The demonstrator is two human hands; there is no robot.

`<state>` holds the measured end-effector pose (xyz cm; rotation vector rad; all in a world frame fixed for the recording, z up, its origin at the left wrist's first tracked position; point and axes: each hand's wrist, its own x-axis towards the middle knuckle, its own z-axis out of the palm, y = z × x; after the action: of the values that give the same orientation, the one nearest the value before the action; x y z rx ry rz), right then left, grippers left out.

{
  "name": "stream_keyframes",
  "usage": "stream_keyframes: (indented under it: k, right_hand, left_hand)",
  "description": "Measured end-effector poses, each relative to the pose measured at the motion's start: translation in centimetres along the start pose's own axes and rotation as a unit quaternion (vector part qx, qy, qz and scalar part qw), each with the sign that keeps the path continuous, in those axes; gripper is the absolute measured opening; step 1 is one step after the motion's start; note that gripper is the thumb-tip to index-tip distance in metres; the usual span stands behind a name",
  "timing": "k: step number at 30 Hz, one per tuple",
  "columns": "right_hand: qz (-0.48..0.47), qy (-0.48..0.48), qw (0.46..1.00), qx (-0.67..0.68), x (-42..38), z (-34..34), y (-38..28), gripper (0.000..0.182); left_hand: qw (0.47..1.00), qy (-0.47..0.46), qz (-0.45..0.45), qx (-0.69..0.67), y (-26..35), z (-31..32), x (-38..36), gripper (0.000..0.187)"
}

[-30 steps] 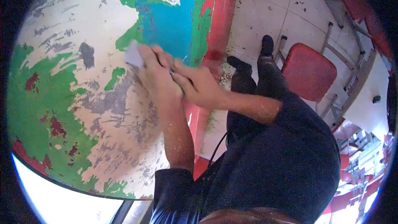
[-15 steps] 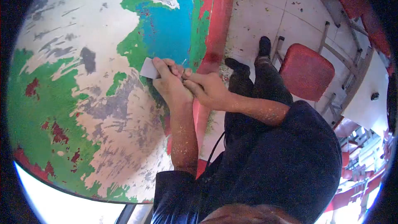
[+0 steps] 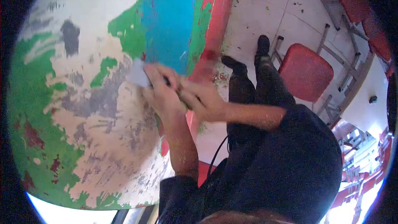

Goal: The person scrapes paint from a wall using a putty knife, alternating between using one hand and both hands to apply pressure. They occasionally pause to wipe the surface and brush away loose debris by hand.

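Note:
A scraper with a flat pale blade lies against a large curved-edged board covered in patchy paint. My left hand closes around it just behind the blade. Behind that, my right hand is closed on the rear part, which the fingers mostly hide. Both hands are close together and blurred by motion. Under the blade the surface is bare beige and grey; a green patch and a blue patch lie above it.
A red band runs along the board's right side. Paint flakes lie on the tiled floor near my feet. A red-seated chair stands to the right, beside a white curved tabletop.
Both hands and the scraper have moved left and slightly down, from the green paint's edge onto the beige and grey area. The view has shifted a little over the board.

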<state>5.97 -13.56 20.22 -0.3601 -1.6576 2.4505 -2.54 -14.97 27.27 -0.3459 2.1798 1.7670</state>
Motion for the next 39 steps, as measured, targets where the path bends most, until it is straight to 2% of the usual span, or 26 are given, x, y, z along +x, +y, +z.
stream_keyframes:
  k: [1,4,7,10,13,16,19,22,25,28,31,34,37,39]
  right_hand:
    - [-0.02,-0.002,1.0,-0.014,1.4,-0.2,-1.2,0.018]
    - [-0.012,0.02,1.0,0.002,1.8,-0.4,-3.6,0.018]
    - [0.029,-0.023,0.999,0.019,1.1,-1.7,-4.5,0.018]
    - [-0.006,-0.015,1.0,0.013,1.7,-1.9,-4.4,0.02]
    - [0.061,-0.071,0.993,0.066,0.3,-2.4,-4.2,0.026]
    - [-0.042,-0.004,0.999,0.007,2.0,-1.7,-3.8,0.023]
    - [-0.036,-0.007,0.999,0.036,1.3,-1.2,-3.2,0.023]
    - [-0.042,-0.001,0.998,0.035,1.2,-1.6,-3.5,0.024]
    - [-0.02,-0.018,1.0,0.014,2.1,-2.1,-3.6,0.024]
    - [-0.012,-0.017,0.999,0.045,0.8,-2.0,-4.4,0.026]
    - [-0.005,-0.046,0.999,-0.006,2.3,-2.3,-4.2,0.026]
    - [-0.008,-0.035,0.999,0.012,1.4,-2.0,-4.4,0.026]
    - [-0.048,0.003,0.997,0.053,1.5,-1.7,-4.1,0.027]
    - [-0.038,-0.005,0.999,0.006,1.8,-1.8,-4.3,0.025]
  left_hand:
    - [0.999,-0.011,0.017,0.035,1.3,0.3,0.1,0.041]
    - [1.0,-0.001,0.008,0.014,2.8,0.8,0.2,0.042]
    - [0.998,0.021,-0.019,-0.062,2.2,0.9,-0.6,0.04]
    - [0.995,0.047,-0.015,-0.084,2.7,1.7,-0.9,0.037]
    - [0.993,0.005,-0.049,-0.106,1.5,0.2,-1.3,0.035]
    - [0.999,0.008,-0.012,-0.041,2.9,0.8,-0.1,0.035]
    - [0.997,-0.009,-0.016,-0.071,1.9,0.0,-0.4,0.035]
    - [0.999,0.036,-0.014,-0.038,2.1,1.1,-1.1,0.034]
    - [0.999,0.013,0.008,-0.033,2.6,1.4,-0.4,0.034]
    - [0.994,-0.017,-0.031,-0.104,1.9,0.2,-0.9,0.033]
    - [0.997,-0.017,-0.011,-0.069,2.9,0.6,0.2,0.031]
    - [0.996,-0.008,-0.012,-0.09,2.3,0.4,-0.5,0.03]
    - [0.999,0.045,0.027,0.002,2.4,1.3,-1.3,0.03]
    - [0.999,0.002,0.019,-0.042,2.8,0.7,-0.4,0.03]
